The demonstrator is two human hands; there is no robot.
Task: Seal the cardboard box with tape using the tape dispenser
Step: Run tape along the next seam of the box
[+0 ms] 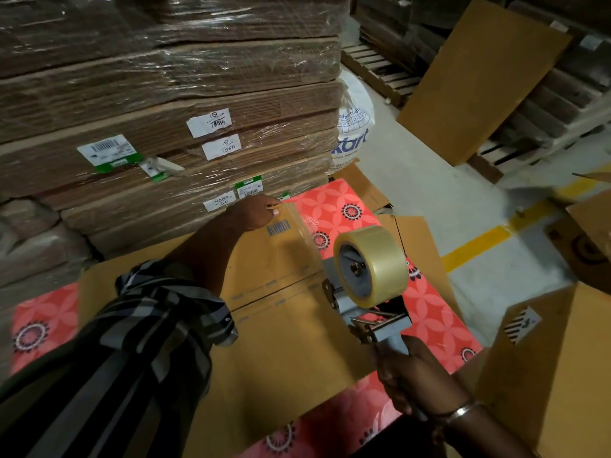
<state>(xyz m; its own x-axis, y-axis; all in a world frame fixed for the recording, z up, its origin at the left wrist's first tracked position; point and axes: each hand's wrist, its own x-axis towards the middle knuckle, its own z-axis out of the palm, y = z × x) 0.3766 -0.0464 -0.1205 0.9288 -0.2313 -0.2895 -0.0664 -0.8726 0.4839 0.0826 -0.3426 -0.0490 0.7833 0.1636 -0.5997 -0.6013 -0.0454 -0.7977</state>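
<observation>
Cardboard box [264, 325] flat on red patterned worktop [429, 312]. Right hand [401, 375] grips tape dispenser [370, 279] handle above box's near right edge. Left hand [253, 213] at box's far edge pinches tape strip [304, 233] end, strip stretched between hands.

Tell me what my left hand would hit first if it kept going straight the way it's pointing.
Probably the shrink-wrapped stack of flattened brown cardboard just beyond the far edge of the flat brown cardboard box. The left hand, pinching the clear tape strip, points that way; depth is uncertain.
</observation>
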